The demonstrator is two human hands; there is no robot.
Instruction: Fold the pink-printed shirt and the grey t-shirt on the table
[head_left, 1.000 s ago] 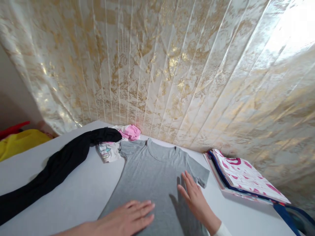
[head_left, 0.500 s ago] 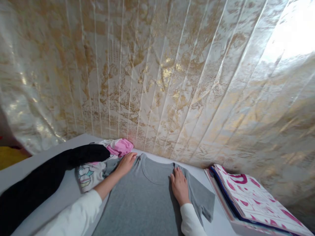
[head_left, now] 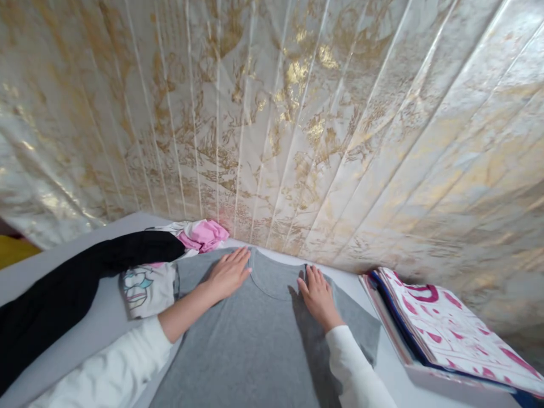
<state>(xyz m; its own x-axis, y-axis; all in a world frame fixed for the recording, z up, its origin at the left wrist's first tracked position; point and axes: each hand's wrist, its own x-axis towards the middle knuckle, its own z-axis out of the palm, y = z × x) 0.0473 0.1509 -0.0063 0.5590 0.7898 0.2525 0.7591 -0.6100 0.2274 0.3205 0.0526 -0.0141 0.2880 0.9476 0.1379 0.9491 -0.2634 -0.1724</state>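
Plain grey shirt (head_left: 255,345), gold-patterned curtain (head_left: 272,113).
The shirt is one even grey, and the sleeves (head_left: 110,362) of the person are white; the curtain is silvery-white with gold, shiny figures; the long garment (head_left: 76,277) is fully black, the bunched cloth (head_left: 207,234) is pink and white, the top folded cloth (head_left: 463,334) is white with magenta shapes, and the cloth at the left edge (head_left: 15,251) is yellow.

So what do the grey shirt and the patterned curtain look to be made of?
Grey shirt: soft, matte knit, probably cotton or a blend, going by its dull surface and smooth drape.
Patterned curtain: shiny coated fabric or plastic film, I can't tell which; the sign is gold glints and sharp creases.
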